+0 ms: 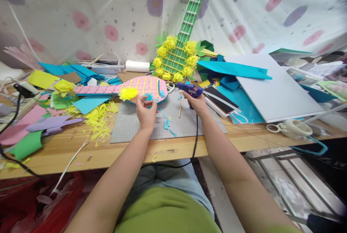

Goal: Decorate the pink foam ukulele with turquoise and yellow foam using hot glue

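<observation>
My left hand (145,113) is over the body of a pink paper guitar (148,84), its fingers pinched at a small blue paper flower (149,96). Whether the flower touches the guitar is hard to tell. Wrapped round the handle of a blue glue gun (192,89) is my right hand (197,103); the nozzle points left toward the guitar, and a glue stick juts from the rear. A yellow paper flower (128,94) sits on the guitar's body, and another yellow flower (64,86) is by the end of its neck.
Under the guitar lies a grey cutting mat (130,126) with blue paper scraps (166,124). Behind it leans a green guitar (187,30) with yellow flowers. Yellow shreds (99,121) lie left. A phone (221,99) and white board (279,88) are right. The black cord (196,139) hangs over the edge.
</observation>
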The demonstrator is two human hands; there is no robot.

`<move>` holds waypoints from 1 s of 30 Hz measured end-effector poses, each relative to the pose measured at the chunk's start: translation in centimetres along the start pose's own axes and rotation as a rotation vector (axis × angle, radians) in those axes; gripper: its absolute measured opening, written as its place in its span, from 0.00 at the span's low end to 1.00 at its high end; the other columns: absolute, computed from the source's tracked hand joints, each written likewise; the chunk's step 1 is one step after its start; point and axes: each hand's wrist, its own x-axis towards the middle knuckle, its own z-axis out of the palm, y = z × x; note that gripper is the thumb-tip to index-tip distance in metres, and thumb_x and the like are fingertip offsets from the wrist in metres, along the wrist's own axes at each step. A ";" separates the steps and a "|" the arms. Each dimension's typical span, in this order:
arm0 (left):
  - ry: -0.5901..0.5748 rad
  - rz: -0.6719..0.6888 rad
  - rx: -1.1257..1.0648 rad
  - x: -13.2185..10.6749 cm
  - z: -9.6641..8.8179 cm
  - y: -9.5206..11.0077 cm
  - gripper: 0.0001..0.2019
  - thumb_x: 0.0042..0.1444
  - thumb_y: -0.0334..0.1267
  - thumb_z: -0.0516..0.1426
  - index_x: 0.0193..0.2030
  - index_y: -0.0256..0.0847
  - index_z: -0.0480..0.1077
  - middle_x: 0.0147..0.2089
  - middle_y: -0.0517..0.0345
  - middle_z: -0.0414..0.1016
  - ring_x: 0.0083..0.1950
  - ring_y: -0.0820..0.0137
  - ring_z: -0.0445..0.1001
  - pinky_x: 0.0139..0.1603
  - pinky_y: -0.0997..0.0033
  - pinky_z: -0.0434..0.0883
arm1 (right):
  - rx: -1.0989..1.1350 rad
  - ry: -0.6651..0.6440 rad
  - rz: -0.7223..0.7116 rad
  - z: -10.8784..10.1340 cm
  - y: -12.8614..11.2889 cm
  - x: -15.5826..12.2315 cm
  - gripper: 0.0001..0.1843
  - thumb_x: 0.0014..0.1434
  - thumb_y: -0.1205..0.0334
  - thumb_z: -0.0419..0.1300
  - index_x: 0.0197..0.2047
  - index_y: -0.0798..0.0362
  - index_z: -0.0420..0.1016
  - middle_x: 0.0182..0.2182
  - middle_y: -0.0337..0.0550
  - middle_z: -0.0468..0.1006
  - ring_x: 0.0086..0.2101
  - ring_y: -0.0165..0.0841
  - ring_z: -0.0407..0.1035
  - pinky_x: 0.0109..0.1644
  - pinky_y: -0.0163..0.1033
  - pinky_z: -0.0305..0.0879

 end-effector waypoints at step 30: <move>0.022 0.292 0.241 0.2 -0.4 -1.2 0.15 0.46 0.28 0.57 0.41 0.42 0.60 0.30 0.65 0.69 0.33 0.73 0.73 0.43 0.66 0.72 | 0.078 -0.414 -0.100 0.5 -1.9 -2.6 0.21 0.40 0.45 0.67 0.30 0.53 0.70 0.20 0.35 0.65 0.22 0.25 0.56 0.23 0.33 0.54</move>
